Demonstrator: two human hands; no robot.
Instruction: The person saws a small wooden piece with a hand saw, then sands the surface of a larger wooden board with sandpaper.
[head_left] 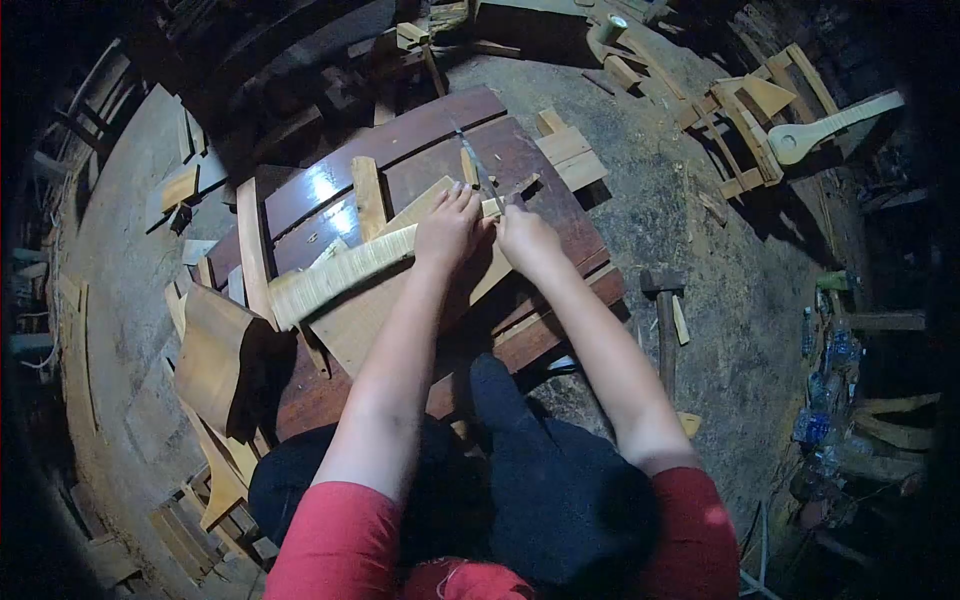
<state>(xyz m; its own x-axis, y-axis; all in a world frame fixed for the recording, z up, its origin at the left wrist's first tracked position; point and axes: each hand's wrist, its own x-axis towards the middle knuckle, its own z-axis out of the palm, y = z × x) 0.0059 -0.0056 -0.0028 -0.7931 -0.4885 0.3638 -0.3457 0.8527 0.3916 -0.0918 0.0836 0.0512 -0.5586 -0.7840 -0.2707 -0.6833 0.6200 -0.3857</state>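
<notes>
A long pale piece of wood, marked with close cross-lines and broader at its left end, lies slantwise over the dark red wooden panel. My left hand is laid over the piece near its narrow right end, holding it with the fingers bent across it. Close beside it, my right hand is closed round the near end of a tool with a long narrow metal blade, which points away from me across the narrow end. Under the piece is a flat light board.
A hammer lies on the floor to the right. Farther right stands a wooden frame with a long-handled, round-ended wooden piece on it. A curved wooden block is at the left, among offcuts. Bottles lie at far right.
</notes>
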